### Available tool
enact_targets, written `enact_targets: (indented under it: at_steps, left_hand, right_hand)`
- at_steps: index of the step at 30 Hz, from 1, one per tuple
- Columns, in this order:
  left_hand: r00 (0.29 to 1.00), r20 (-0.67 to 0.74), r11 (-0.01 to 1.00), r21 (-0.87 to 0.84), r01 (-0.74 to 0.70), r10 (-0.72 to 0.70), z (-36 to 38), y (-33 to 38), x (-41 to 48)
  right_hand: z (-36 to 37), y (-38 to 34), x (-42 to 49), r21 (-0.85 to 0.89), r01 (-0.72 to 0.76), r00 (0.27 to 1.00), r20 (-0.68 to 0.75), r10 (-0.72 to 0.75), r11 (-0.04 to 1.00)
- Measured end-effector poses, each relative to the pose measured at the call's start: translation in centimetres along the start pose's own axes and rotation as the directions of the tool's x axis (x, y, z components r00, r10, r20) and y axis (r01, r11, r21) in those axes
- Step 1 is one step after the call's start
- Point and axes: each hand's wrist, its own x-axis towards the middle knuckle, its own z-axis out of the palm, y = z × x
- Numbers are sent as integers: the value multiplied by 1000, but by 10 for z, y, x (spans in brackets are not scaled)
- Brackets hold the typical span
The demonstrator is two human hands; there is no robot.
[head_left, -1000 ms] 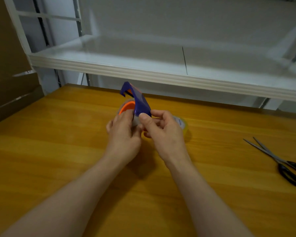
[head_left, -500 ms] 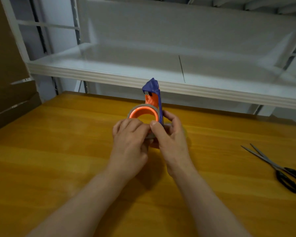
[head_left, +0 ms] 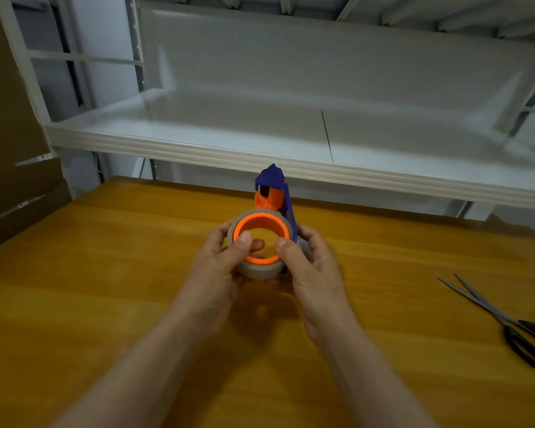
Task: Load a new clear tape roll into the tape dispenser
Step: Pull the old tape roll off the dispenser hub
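I hold the tape dispenser point(head_left: 274, 186) above the wooden table point(head_left: 105, 288), its purple frame pointing up and away from me. A clear tape roll point(head_left: 260, 270) sits around the dispenser's orange hub point(head_left: 261, 219), whose open ring faces me. My left hand point(head_left: 220, 267) grips the roll's left side, thumb on the hub's rim. My right hand point(head_left: 309, 267) grips the right side, thumb pressed on the rim and fingers behind the purple frame. What lies behind my right hand is hidden.
Black-handled scissors point(head_left: 507, 322) lie open on the table at the right. A white metal shelf point(head_left: 291, 168) overhangs the table's far edge. Brown cardboard boxes point(head_left: 10, 168) stand at the left.
The dispenser has turned upright and come closer, so the orange hub's opening now faces me. Both thumbs moved onto the hub's rim. A second roll seen behind my right hand is now out of sight.
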Motion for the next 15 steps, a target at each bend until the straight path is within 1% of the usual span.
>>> enact_targets:
  at_steps: [5, 8, 11, 15]
  left_hand:
    - [998, -53, 987, -161, 14, -23, 0, 6, 3]
    - [994, -94, 972, -234, 31, -55, -4, 10, 4]
    - [984, -148, 953, -298, 52, -100, -7, 11, 6]
    - [977, -151, 927, -364, 88, -152, -7, 11, 7]
  right_hand:
    - [-1, 2, 0, -82, -18, 995, 98, 26, 996]
    - [-2, 7, -1, -159, 5, 993, 116, 14, 987]
    - [-4, 8, -3, -190, 61, 992, 119, -38, 980]
    - [-4, 3, -6, -342, 170, 985, 79, -153, 924]
